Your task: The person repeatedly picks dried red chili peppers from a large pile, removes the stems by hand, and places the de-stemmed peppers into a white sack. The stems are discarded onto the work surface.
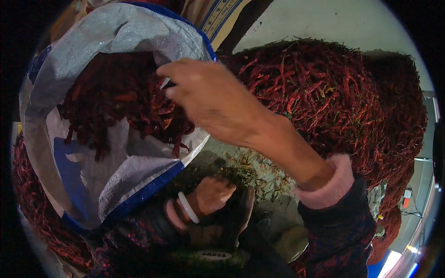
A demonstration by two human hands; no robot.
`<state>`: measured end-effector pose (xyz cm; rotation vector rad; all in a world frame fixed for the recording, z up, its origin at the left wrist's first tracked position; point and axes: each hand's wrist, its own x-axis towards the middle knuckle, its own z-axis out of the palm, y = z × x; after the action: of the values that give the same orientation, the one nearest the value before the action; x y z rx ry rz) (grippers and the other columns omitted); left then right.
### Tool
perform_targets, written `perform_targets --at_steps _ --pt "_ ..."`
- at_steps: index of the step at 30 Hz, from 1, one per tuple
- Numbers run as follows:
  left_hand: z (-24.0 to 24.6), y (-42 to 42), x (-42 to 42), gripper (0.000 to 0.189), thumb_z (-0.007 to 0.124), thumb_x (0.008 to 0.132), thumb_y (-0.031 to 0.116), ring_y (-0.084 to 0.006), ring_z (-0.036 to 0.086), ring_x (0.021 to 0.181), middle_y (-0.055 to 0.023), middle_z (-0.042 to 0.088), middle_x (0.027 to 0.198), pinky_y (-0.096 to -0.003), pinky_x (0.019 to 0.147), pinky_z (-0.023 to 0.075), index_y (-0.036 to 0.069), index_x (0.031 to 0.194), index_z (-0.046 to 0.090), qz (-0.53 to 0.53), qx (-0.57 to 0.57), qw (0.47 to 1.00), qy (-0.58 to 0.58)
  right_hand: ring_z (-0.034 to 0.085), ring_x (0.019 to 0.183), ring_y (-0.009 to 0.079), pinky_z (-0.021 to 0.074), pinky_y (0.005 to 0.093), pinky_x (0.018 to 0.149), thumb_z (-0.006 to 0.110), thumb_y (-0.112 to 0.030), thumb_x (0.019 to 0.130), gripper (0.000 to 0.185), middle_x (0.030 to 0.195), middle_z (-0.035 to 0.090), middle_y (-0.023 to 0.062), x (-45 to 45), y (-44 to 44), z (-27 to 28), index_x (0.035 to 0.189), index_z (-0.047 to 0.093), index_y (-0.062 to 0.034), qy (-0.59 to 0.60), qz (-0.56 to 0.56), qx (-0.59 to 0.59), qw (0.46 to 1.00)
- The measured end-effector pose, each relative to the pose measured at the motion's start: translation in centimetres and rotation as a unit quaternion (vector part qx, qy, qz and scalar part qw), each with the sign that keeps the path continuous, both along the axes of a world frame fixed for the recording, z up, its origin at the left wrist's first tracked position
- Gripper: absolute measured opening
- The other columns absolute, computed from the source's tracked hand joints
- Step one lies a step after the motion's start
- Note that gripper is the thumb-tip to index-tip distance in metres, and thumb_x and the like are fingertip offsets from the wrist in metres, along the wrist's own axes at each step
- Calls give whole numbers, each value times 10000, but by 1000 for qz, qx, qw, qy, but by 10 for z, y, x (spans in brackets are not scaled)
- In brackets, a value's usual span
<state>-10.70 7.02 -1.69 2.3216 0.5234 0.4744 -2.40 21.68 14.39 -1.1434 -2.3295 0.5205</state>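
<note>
A white woven plastic sack (132,21) with blue edging stands with its mouth wide at the left, and dried red chili peppers (118,97) lie inside it. Over the sack's right rim reaches my right hand (194,93), its fingers bent above the peppers; a small dark and pale item shows by the fingertips, but whether it is held is unclear. My left hand (212,195), with a white bangle (188,207) at the wrist, is low in the middle, fingers curled, above a dark area in front of my body. What it may hold is hidden.
A large heap of dried red chili peppers (323,93) fills the right side against a pale wall (333,24). More peppers (31,194) lie at the far left. Loose stems (247,170) litter the floor. A printed sack (222,17) stands behind.
</note>
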Motion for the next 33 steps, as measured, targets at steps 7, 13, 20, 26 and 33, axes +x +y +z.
perform_targets --at_steps 7,13,20,26,33 --pt "2 1 -3 105 546 731 128 -255 564 696 -85 547 719 -379 558 463 82 822 569 3 15 1000 17 557 631 102 472 235 601 603 -48 782 181 758 605 57 117 -83 -36 948 596 25 309 -314 -204 874" --pt "4 3 -2 173 547 680 108 -260 569 737 -87 558 769 -363 575 478 68 847 565 -6 50 998 32 577 607 150 484 305 507 597 -71 798 137 752 608 111 165 -149 -137 896 623 19 197 -427 -280 837" --pt "11 5 -3 230 555 655 102 -266 564 787 -99 566 807 -361 624 479 60 882 554 -19 26 997 64 606 739 275 496 383 618 604 -30 784 193 939 568 138 179 -157 -168 975 587 -53 -28 -411 -279 867" --pt "17 8 -6 235 547 714 136 -271 568 833 -116 585 855 -366 658 483 54 934 557 -47 13 993 108 597 820 285 492 383 635 630 -10 752 203 953 568 142 173 -152 -165 948 591 -45 -9 -435 -284 854" --pt "18 9 -8 223 578 688 121 -269 566 820 -119 576 834 -370 654 475 53 899 556 -50 4 993 108 599 629 223 480 372 579 631 -16 744 163 930 579 132 166 -154 -158 901 600 -47 13 -476 -285 832"
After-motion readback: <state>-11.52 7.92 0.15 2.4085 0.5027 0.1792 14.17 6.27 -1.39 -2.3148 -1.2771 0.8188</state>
